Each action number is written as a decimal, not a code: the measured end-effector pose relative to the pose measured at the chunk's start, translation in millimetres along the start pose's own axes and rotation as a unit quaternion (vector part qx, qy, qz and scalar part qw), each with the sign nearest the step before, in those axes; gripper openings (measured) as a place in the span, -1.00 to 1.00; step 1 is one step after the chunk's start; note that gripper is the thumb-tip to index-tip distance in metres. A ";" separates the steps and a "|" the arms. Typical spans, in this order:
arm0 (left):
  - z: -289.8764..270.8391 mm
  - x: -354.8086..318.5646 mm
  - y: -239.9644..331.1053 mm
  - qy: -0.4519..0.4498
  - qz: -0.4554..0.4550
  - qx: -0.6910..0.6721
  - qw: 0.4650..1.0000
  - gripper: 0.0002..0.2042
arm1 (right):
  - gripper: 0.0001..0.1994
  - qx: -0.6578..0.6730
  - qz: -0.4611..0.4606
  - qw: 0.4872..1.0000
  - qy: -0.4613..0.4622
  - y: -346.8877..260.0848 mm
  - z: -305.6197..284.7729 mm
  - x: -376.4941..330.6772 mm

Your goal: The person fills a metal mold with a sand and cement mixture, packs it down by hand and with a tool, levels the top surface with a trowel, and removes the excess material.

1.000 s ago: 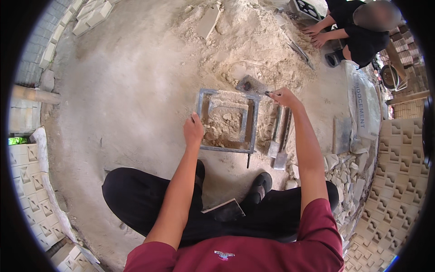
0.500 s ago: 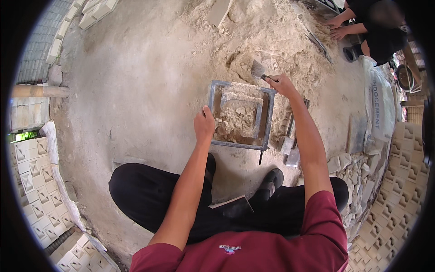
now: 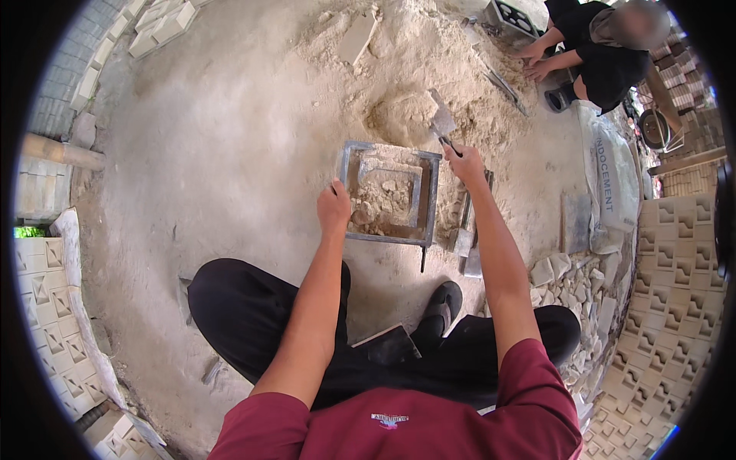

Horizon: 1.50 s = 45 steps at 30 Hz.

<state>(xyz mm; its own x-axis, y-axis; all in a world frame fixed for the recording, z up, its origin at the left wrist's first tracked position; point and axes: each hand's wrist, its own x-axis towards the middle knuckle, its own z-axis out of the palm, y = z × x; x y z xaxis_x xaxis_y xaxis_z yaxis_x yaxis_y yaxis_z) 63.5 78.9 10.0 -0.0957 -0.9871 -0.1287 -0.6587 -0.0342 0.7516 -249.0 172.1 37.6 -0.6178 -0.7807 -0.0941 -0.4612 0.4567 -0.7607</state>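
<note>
A square metal mould frame [image 3: 433, 201] lies on the ground in front of me, with an angled inner bar and crumbly pale sandy mix [image 3: 381, 197] inside. My left hand [image 3: 334, 207] is closed on its left side bar. My right hand [image 3: 464, 165] grips the dark handle of a trowel [image 3: 442, 119] beyond the mould's far right corner. The trowel's blade points away from me, over the near edge of a heap of loose pale mix [image 3: 402, 111]. Whether the blade touches the heap I cannot tell.
Metal bars [image 3: 464, 239] lie right of the mould, and a flat dark plate [image 3: 386, 345] rests by my feet. At the far right a co-worker's hands [image 3: 540, 63] reach to the heap near a mould with round holes [image 3: 512, 19]. Patterned blocks [image 3: 675, 284] are stacked at right.
The trowel has moved rightward relative to the mould, and its blade points more directly away. My left hand stays on the frame. The whole view has shifted a little.
</note>
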 end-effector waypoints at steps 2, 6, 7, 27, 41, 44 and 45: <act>0.6 0.5 0.1 0.004 0.004 0.006 1.000 -0.47 | -0.65 0.029 0.022 0.999 0.005 2.9 2.1 0.6; 3.4 -4.6 2.3 0.001 -0.009 0.004 1.000 -0.47 | -0.67 0.107 0.036 0.993 0.025 12.0 -1.0 -4.8; 5.9 -5.8 4.6 -0.002 -0.009 0.000 1.000 -0.47 | -0.67 0.129 0.053 0.990 0.024 14.0 -7.2 -6.1; -1.7 -0.9 -2.2 -0.053 -0.035 -0.043 0.997 -0.37 | -0.71 -0.080 0.043 0.971 0.222 -72.5 29.5 -219.0; 9.8 1.1 -13.8 -0.045 0.038 -0.035 0.998 -0.44 | -0.75 -0.050 0.030 0.978 0.200 -81.8 43.0 -235.5; 4.0 -1.9 -10.4 -0.042 0.027 -0.032 0.998 -0.45 | -0.64 -0.076 0.014 0.983 0.168 -83.0 46.5 -238.6; 2.2 -1.6 -10.1 -0.045 0.020 -0.038 0.998 -0.45 | -0.64 -0.074 0.013 0.983 0.167 -84.7 52.3 -237.3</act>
<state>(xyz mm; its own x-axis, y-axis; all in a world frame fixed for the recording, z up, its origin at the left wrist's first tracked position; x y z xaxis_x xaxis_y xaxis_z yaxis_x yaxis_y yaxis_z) 68.7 81.2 1.2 -0.1899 -0.9698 -0.1531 -0.5944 -0.0106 0.8041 -30.0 296.4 90.7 -0.7936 -0.5961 0.1222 -0.5148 0.5507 -0.6571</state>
